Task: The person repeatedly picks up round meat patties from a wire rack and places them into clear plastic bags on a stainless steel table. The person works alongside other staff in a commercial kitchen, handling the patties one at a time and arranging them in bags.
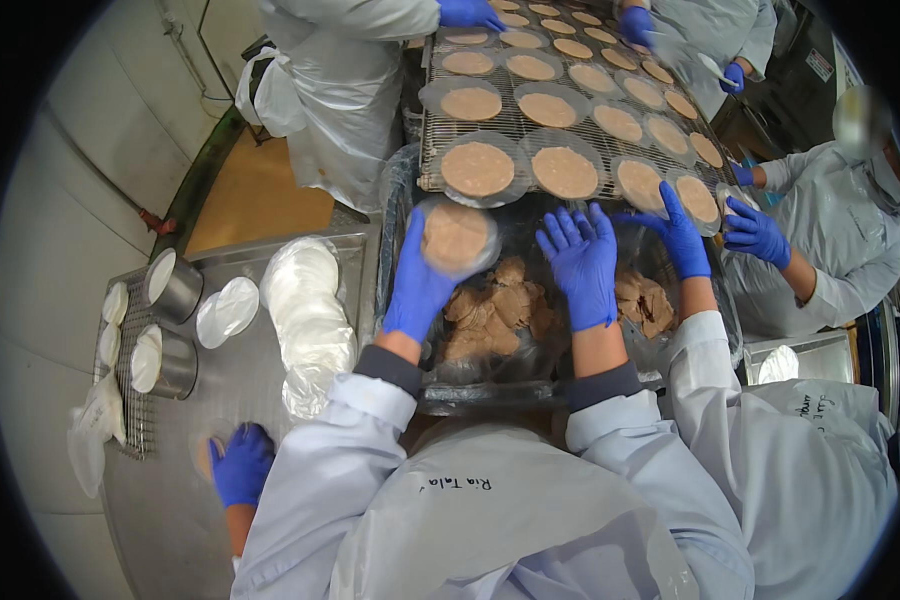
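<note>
My left hand (pixel 417 282), in a blue glove, holds a round, flat meat patty (pixel 456 238) on a clear film sheet, just before the near end of a wire conveyor belt (pixel 518 205). The patty is slightly blurred. To its right, my right hand (pixel 582 268) is turned palm up with its fingers spread and nothing in it. Below both hands lies a heap of soft brownish-pink meat scraps (pixel 500 315) in a plastic-lined bin (pixel 490 398). Rows of patties on film discs, such as this nearest patty (pixel 477 169), cover the belt.
Film discs lie in a long overlapping stack (pixel 308 310) on the steel table (pixel 155 490) at left, near metal cups (pixel 175 285). A co-worker's gloved hand (pixel 240 465) touches that table. Another co-worker's hand (pixel 682 240) reaches in close at my right. More people flank the belt.
</note>
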A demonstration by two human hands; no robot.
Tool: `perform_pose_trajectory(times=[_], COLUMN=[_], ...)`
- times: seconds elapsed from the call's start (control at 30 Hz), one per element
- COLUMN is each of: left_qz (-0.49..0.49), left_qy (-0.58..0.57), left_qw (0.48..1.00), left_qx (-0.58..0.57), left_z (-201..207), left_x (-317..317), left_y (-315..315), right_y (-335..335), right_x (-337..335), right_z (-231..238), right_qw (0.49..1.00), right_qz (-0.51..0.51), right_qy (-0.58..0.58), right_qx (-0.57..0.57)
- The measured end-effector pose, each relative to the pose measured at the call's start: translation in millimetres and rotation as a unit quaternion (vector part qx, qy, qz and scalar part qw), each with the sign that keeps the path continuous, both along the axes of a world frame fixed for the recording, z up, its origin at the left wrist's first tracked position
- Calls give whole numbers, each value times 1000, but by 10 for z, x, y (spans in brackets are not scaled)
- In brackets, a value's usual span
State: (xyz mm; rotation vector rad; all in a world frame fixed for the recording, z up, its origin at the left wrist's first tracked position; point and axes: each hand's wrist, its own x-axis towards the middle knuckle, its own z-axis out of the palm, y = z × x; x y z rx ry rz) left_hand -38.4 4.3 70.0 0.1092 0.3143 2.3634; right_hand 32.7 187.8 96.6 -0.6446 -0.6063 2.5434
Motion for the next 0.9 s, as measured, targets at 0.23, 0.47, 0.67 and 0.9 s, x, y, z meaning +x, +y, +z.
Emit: perform_pose_trajectory(times=[0.23, 0.47, 0.67, 0.9], left_qz=[58, 39, 126, 471], left_qy=[84, -8, 32, 79], left_qw=[988, 996, 979, 690], left_qx=[-114, -84, -159, -544], left_z=[-171, -63, -120, -373], left_x=[-348, 142, 313, 978], left_y=[490, -181, -1102, -3116], right_y=[92, -405, -1156, -727], right_x=[-120, 43, 60, -201], right_z=[32, 300, 284, 40], right_qw=[997, 970, 878, 976], right_qz=[-40, 113, 436, 185], right_qy=[56, 145, 123, 112], right_qx=[-37, 158, 154, -40])
